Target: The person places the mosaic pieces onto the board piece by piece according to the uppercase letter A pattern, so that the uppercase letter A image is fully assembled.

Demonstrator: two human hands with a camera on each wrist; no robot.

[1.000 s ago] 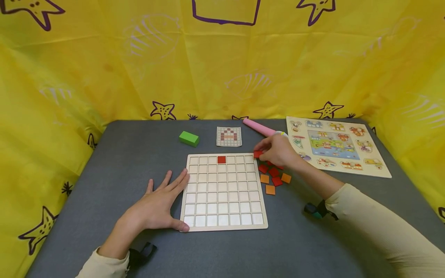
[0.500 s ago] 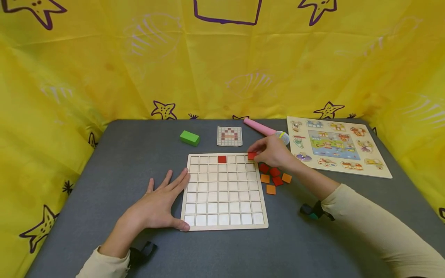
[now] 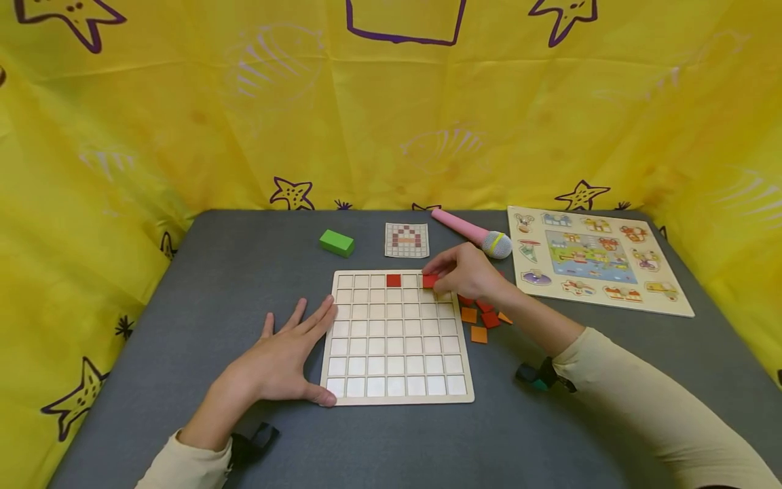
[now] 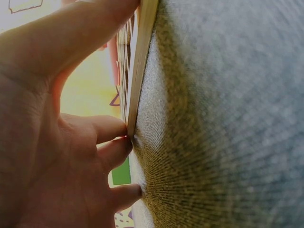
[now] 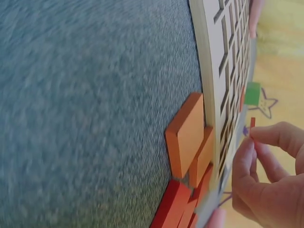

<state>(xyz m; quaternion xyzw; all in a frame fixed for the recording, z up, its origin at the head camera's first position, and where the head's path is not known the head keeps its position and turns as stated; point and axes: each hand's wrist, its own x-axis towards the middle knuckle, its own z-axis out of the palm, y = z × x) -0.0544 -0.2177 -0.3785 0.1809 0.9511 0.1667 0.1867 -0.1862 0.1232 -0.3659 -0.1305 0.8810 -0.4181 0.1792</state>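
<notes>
A pale wooden grid board (image 3: 395,333) lies on the grey table with one red tile (image 3: 394,280) in its top row. My right hand (image 3: 469,273) pinches another red tile (image 3: 430,280) between thumb and fingers over the top row, right of the first. In the right wrist view that pinched tile (image 5: 252,122) shows edge-on, above the board. My left hand (image 3: 277,363) is spread along the board's left edge, thumb at the lower corner and fingertips against the side. The left wrist view shows these fingers (image 4: 111,128) touching the board's edge (image 4: 141,61).
Loose orange tiles (image 3: 479,334) and red tiles (image 3: 491,319) lie right of the board, partly under my right hand. Behind the board are a green block (image 3: 337,243), a patterned card (image 3: 406,240) and a pink toy microphone (image 3: 473,231). A picture puzzle board (image 3: 601,261) lies at the right.
My right hand has carried the red tile left, from beside the board's top right corner to over the top row. My left hand has stayed at the board's edge.
</notes>
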